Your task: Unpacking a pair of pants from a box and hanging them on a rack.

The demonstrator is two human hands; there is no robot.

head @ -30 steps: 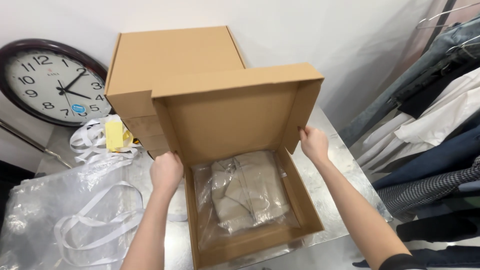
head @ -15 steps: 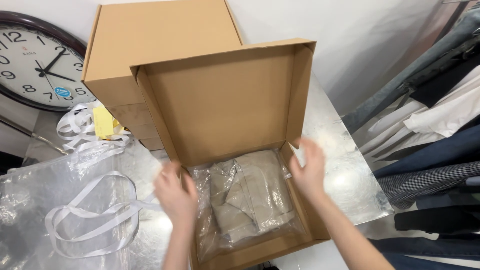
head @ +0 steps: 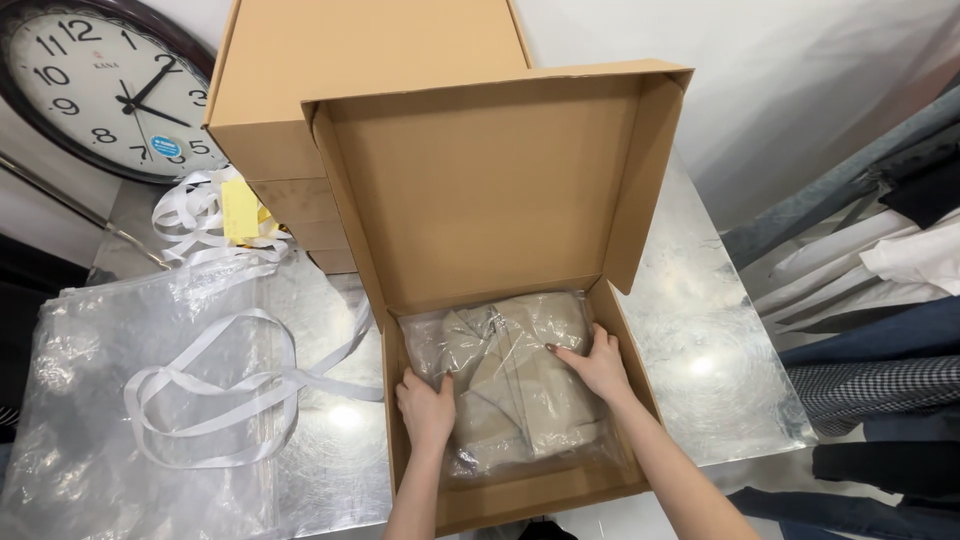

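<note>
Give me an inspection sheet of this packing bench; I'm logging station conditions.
Surface: shiny metal table, glare spots on it.
Job's things: open cardboard box, lid upright; beige garment in a clear bag lies flat inside.
Clutter: second closed box behind; clear plastic bag with white ribbon handles at left; loose ribbons and a yellow tag by the clock.
Hands: left hand and right hand both press flat on the bagged garment, no closed grip.
Cables: nothing seen.
Surroundings: round wall clock leaning at back left; hanging clothes at right; white wall behind.
</note>
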